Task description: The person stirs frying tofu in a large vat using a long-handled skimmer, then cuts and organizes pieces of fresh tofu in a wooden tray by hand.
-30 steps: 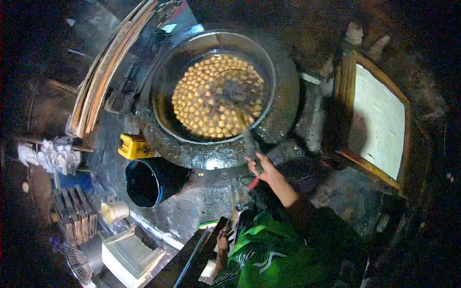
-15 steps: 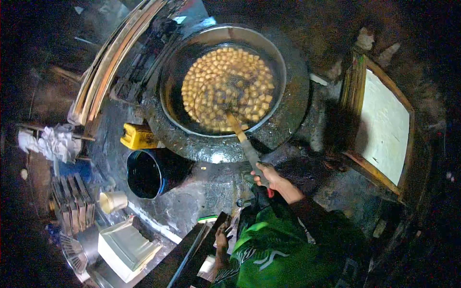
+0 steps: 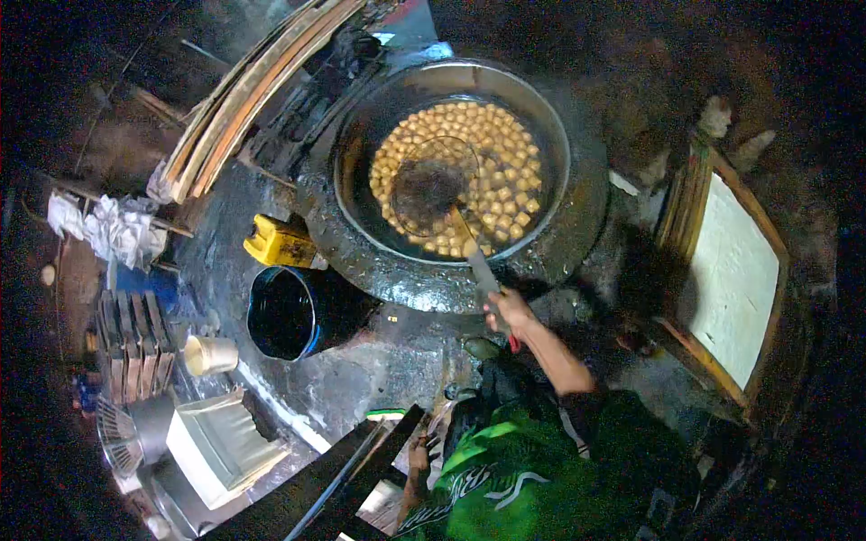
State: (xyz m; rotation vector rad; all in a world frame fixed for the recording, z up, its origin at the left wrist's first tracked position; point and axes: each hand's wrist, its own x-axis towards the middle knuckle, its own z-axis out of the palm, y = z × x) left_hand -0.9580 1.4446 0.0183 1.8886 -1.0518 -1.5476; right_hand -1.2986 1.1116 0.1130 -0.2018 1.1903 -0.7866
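Note:
My right hand (image 3: 511, 313) is wrapped round the grey-covered handle of a long skimmer (image 3: 478, 261). The skimmer's round, dark mesh end lies over the left middle of a large wok (image 3: 544, 194). Many golden-brown fried tofu cubes (image 3: 505, 185) float in the dark oil, crowding round the mesh. Whether the mesh sits at the surface or just above it, I cannot tell. Low in the view, my left hand (image 3: 421, 453) is beside a dark plank (image 3: 383, 460), its fingers stretched out and nothing visible in them.
Left of the wok are a yellow jerrycan (image 3: 278, 242), a black drum (image 3: 313, 311) and a pale bucket (image 3: 212, 355). A white box-like container (image 3: 216, 446) stands lower left. Long boards (image 3: 239, 108) lean at upper left. A framed white sheet (image 3: 740, 279) is at right.
The skimmer's mesh has shifted left among the cubes and shows more plainly as a dark disc. My right hand still grips the handle. The whole view has shifted slightly.

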